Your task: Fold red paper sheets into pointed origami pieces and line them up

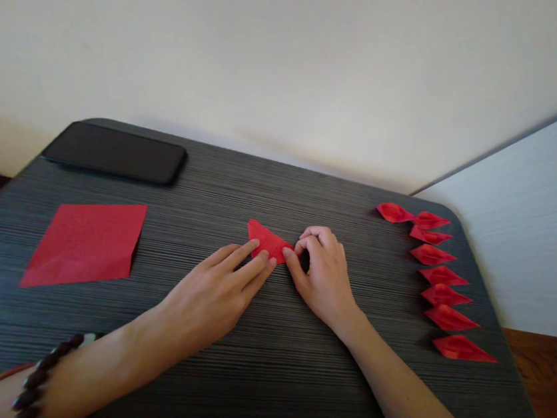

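Note:
A small piece of folded red paper (268, 243) lies on the dark table in front of me. Stretched fingers of my left hand (222, 283) press its lower left part flat against the surface, without closing round it. At the paper's right corner, the thumb and curled index finger of my right hand (322, 271) pinch the edge. Fingertips cover parts of the lower and right edges.
Several folded red paper boats (438, 256) form a column along the table's right side. A square red sheet (86, 244) lies on the left, below a black phone (117, 152). A pale wall (255, 59) stands behind the dark table (240, 191).

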Available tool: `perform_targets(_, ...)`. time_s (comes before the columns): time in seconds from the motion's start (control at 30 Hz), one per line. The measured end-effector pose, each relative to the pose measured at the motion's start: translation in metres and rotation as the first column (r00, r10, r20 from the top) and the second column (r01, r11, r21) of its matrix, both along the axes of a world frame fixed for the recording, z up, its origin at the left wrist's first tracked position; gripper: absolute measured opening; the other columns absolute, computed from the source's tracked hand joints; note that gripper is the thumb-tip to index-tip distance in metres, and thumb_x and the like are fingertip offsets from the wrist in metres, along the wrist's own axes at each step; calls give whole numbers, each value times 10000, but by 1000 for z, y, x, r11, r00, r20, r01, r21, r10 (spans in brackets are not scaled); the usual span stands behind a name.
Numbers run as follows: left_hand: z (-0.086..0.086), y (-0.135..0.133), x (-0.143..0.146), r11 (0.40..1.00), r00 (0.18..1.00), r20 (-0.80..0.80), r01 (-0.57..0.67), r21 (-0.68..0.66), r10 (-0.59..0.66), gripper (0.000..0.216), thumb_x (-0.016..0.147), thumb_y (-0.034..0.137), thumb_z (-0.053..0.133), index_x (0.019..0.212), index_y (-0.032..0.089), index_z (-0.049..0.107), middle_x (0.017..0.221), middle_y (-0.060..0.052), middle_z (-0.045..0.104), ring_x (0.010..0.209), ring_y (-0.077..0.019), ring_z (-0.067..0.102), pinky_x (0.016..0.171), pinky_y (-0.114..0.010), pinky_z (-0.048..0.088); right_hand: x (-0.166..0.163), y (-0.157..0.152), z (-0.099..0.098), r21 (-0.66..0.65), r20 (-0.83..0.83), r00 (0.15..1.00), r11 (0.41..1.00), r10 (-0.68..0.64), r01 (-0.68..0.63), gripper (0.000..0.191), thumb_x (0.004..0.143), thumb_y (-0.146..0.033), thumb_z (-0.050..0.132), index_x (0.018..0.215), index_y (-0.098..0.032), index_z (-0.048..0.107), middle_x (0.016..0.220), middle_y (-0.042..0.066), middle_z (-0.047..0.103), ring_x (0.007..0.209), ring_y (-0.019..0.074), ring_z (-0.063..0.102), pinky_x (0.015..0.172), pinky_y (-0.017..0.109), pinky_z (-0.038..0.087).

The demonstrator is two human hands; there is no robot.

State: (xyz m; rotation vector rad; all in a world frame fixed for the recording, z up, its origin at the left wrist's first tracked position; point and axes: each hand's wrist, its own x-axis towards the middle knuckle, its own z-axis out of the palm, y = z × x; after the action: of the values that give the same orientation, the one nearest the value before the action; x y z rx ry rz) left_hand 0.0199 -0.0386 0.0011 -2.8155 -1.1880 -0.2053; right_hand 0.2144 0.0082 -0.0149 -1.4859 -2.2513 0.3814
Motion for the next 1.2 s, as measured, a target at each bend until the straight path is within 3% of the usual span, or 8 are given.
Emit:
perform_targets(0.47, 5, -1, 2, 999, 999, -32, -25, -33, 24, 403, 870, 126, 474, 1268, 92, 523, 1251, -90, 572, 1155, -281, 489, 958, -405, 449, -4, -1, 1, 14, 72, 997, 999, -35, 34, 220, 914, -356, 479, 800, -179, 542, 977, 68, 556, 906, 203, 527, 776, 345, 394)
perform_targets(0.93, 3, 0, 2, 1000, 1000, -29, -11, -10, 10, 396, 884, 147, 470, 1271, 73, 515, 1235, -95, 580, 1149, -274, 488, 954, -398, 435, -8, -3, 1, 26, 102, 992, 997, -80, 78, 151, 893, -305, 493, 813, -182, 528, 975, 71, 551, 903, 217, 536, 765, 349, 395)
perform_targets(1.2, 4, 0, 4, 1000, 1000, -20, -17, -11, 16, 368, 896, 161, 460, 1248, 88, 537, 1184, -79, 601, 1102, -258, 513, 925, -394, 454, -3, -5, 0, 27, 21, 1000, 1000, 3, -3, 209, 898, -366, 489, 1008, -190, 517, 1097, 90, 535, 1038, 236, 505, 828, 376, 399)
